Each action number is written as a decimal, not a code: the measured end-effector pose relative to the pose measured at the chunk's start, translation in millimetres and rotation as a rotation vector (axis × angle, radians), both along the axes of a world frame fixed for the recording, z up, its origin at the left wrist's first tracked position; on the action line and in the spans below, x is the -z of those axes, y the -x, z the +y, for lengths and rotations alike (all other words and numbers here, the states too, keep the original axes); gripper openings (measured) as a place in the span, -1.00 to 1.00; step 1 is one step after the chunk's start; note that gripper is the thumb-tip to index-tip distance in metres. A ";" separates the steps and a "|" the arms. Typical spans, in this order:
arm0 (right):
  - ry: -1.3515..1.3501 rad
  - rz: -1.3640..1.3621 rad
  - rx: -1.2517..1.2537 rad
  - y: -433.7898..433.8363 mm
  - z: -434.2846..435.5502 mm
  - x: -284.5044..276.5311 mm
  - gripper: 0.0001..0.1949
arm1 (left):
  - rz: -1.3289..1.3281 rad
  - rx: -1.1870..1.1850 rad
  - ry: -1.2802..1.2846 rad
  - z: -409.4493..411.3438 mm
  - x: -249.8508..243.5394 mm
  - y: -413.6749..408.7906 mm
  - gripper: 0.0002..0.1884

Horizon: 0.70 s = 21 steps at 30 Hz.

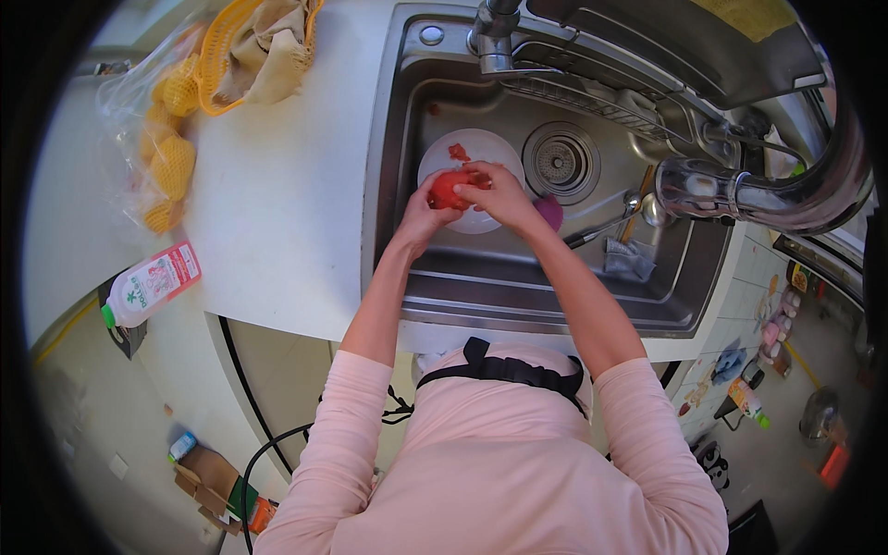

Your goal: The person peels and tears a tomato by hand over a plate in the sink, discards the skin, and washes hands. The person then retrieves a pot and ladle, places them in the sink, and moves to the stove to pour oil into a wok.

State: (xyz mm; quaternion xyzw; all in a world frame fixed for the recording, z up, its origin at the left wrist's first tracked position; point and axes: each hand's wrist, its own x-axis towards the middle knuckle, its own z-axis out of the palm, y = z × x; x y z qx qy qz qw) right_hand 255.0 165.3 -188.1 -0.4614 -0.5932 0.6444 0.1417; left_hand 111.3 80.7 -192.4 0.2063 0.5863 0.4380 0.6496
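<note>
Both my hands hold a round red fruit or vegetable [447, 193], perhaps a tomato, above a white plate [433, 149] in the steel sink [479, 267]. My left hand [418, 215] cups it from the left and below. My right hand [501, 196] has its thumb and fingers on the right side of it. Red pieces, maybe peel [457, 152], lie on the far part of the plate. The fingers hide part of the red item. A purple object [549, 211] rests in the sink just right of the plate, close to my right wrist.
Ladles [654, 210], a wooden utensil and a grey cloth [628, 258] lie at the sink's right. The faucet [496, 48] and a wire rack [590, 104] are at the back. On the left counter are bagged yellow fruit [172, 163], an orange basket [211, 73] and a bottle [152, 284].
</note>
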 end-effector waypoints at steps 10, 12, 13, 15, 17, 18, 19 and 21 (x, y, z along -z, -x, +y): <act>-0.448 -0.333 -0.386 2.6 5.1 -28.1 -0.73 | 0.017 0.076 0.118 6.3 -7.6 -8.0 -0.61; -0.609 -0.314 -0.476 1.0 9.3 -33.4 -0.75 | 0.109 0.192 0.026 9.3 -11.1 -4.1 -0.63; -0.629 -0.312 -0.518 0.0 10.4 -34.5 -0.74 | 0.095 0.242 0.010 9.8 -9.3 -2.0 -0.63; -0.668 -0.308 -0.601 -2.4 12.6 -35.2 -0.73 | 0.068 0.345 -0.019 11.2 -7.2 1.1 -0.64; -0.600 -0.177 -0.549 -5.7 17.0 -27.9 -0.78 | 0.041 0.308 0.010 11.1 -9.8 0.4 -0.64; -0.565 -0.111 -0.524 -5.9 18.8 -25.6 -0.80 | 0.027 0.288 0.025 10.6 -11.5 -0.2 -0.64; -0.533 -0.125 -0.506 -5.7 20.2 -23.6 -0.81 | 0.035 0.300 0.013 10.4 -10.3 1.2 -0.63; -0.470 -0.152 -0.471 -4.7 22.2 -21.3 -0.83 | 0.053 0.322 -0.011 10.5 -5.6 6.6 -0.63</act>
